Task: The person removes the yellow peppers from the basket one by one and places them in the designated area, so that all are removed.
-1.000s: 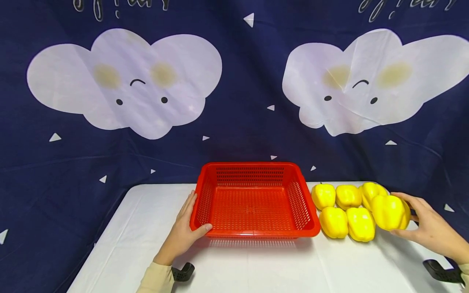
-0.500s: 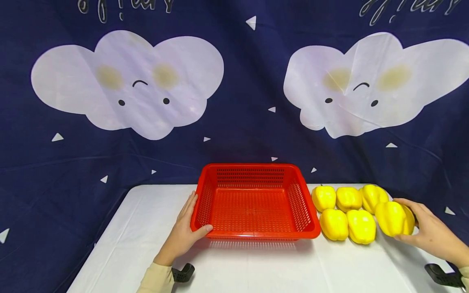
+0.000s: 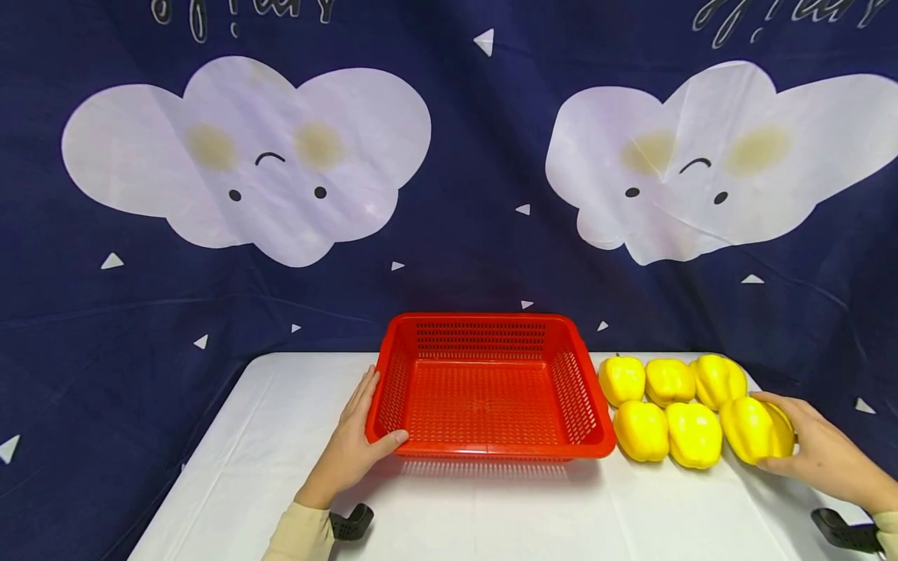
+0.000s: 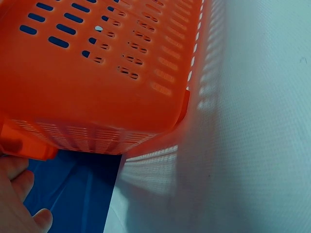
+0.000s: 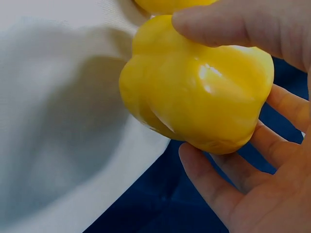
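Observation:
My right hand [image 3: 821,448] holds a yellow bell pepper [image 3: 751,428] at the right end of the front row of peppers. In the right wrist view the thumb lies on one side of this bell pepper [image 5: 194,92] and the fingers on the other. At the left of a red plastic basket [image 3: 491,449], my left hand [image 3: 347,444] rests with straight fingers along the outer wall and the thumb on the front corner of the rim. The left wrist view shows the perforated basket wall [image 4: 87,92] close up, with some fingers [image 4: 22,184] beside its rim.
Several other yellow bell peppers stand in two rows right of the basket, among them a back-row pepper [image 3: 669,382] and a front-row pepper [image 3: 694,435]. A white cloth covers the table [image 3: 491,514]. Behind hangs a dark blue curtain [image 3: 484,156] with cloud prints.
My right hand has lowered the bell pepper and brought it level with the front row, beside the other peppers. My left hand has stayed at the basket.

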### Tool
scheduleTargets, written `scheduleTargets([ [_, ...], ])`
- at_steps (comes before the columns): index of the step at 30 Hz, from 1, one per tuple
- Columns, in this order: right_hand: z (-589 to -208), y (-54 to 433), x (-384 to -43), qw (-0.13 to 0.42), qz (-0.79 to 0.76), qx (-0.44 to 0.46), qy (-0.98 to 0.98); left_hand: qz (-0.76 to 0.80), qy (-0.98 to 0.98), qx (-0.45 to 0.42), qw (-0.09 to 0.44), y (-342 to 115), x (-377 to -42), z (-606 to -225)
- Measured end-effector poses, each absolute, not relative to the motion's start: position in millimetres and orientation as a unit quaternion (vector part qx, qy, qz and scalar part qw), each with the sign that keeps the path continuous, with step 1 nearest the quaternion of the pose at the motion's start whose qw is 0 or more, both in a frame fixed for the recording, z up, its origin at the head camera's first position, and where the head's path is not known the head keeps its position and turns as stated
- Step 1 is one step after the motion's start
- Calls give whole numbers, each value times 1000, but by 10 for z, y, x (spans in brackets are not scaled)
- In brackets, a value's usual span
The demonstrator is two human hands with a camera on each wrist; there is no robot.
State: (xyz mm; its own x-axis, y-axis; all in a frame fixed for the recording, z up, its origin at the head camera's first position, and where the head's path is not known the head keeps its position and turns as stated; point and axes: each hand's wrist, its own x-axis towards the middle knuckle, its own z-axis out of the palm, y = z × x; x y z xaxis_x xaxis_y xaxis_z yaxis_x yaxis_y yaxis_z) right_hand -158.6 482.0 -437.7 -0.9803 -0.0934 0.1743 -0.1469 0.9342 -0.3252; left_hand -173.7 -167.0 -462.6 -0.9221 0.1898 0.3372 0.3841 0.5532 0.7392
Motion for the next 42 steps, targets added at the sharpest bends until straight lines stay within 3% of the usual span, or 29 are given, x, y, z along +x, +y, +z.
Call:
scheduleTargets([
  [18,-4459,4854,-1664,5,174,50,-983,-435,-878,-168,112,-1671,-1745,-4635],
  [42,-4596,4957,-1653,-9,226,33,-973,-439,-876,-165,110,-1671,-1752,-4630],
])
